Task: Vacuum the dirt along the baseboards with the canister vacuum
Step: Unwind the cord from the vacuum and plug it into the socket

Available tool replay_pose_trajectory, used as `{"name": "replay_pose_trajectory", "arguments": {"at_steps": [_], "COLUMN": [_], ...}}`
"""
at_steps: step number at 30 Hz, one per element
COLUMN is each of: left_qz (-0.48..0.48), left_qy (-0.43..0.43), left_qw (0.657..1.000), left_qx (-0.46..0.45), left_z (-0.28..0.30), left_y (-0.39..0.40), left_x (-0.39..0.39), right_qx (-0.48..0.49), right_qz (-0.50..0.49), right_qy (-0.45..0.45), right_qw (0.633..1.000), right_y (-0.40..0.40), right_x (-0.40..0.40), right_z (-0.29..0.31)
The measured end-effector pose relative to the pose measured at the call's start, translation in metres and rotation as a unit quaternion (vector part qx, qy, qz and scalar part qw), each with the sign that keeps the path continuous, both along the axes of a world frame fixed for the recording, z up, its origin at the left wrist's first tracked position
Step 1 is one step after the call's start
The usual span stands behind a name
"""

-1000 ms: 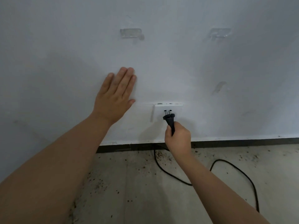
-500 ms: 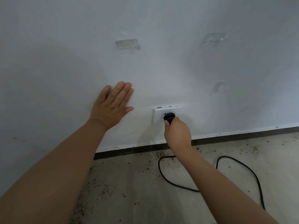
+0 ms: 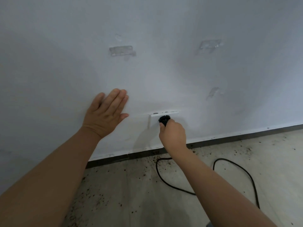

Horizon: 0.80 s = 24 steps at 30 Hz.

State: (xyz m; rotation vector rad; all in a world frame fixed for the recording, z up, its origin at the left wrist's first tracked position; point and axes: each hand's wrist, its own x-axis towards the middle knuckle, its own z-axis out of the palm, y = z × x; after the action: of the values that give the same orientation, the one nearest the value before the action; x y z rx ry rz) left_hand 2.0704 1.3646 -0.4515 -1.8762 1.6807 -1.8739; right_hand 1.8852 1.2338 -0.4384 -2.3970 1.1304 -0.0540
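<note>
Nearest you, at the bottom of the frame, your two bare forearms reach up from the lower left and lower right corners toward the wall. Between and beneath them lies the pale floor [image 3: 278, 169], speckled with dark dirt [image 3: 91, 200] that thickens toward the wall. A black cord [image 3: 236, 166] loops across the floor in the lower right, curving from the bottom edge up and back under your right wrist.

Farther on, the dark baseboard [image 3: 229, 139] runs along the foot of the wall, rising slightly toward the right edge, with crumbs gathered against it near the centre.

Your right hand [image 3: 173, 136], just right of centre, is clenched around the black plug [image 3: 164, 119]; that grip holds the plug against the white outlet plate [image 3: 154, 119]. Whether the prongs are fully seated cannot be told.

Your left hand [image 3: 105, 115], left of centre, rests flat on the white wall [image 3: 49, 63] with fingers extended and close together, its grip released and holding nothing.

Higher on the wall, in the upper centre and upper right, sit patches of clear tape residue [image 3: 121, 50]. No writing or brand can be read anywhere. The canister vacuum itself is out of view.
</note>
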Motion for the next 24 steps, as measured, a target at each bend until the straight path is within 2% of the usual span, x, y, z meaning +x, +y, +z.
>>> {"name": "replay_pose_trajectory", "arguments": {"at_steps": [5, 8, 14, 16, 19, 22, 24], "left_qz": [0.012, 0.054, 0.128, 0.142, 0.133, 0.1, 0.09], "left_qy": [0.006, 0.03, 0.158, 0.157, 0.172, 0.241, 0.308], "left_qw": [1.0, 0.997, 0.974, 0.972, 0.971, 0.953, 0.92], "left_qx": [0.005, 0.043, 0.099, 0.101, 0.102, 0.157, 0.226], "left_z": [0.002, 0.008, 0.016, 0.028, 0.039, 0.053, 0.068], "left_y": [-0.005, 0.001, 0.014, 0.019, 0.023, 0.011, 0.003], "left_x": [0.001, -0.004, -0.052, -0.056, -0.057, -0.092, -0.118], "right_qx": [0.043, 0.057, 0.138, 0.15, 0.127, 0.1, 0.077], "right_qz": [-0.017, -0.029, -0.064, -0.035, 0.05, 0.09, 0.101], "right_qy": [-0.013, -0.03, -0.125, -0.111, -0.031, 0.007, 0.01], "right_qw": [0.999, 0.998, 0.98, 0.982, 0.99, 0.991, 0.992], "right_y": [-0.005, -0.003, 0.007, 0.001, -0.013, -0.024, -0.021], "right_x": [0.002, 0.003, -0.005, -0.006, -0.014, -0.041, -0.064], "right_z": [0.006, 0.004, -0.001, 0.003, 0.017, 0.031, 0.042]}}
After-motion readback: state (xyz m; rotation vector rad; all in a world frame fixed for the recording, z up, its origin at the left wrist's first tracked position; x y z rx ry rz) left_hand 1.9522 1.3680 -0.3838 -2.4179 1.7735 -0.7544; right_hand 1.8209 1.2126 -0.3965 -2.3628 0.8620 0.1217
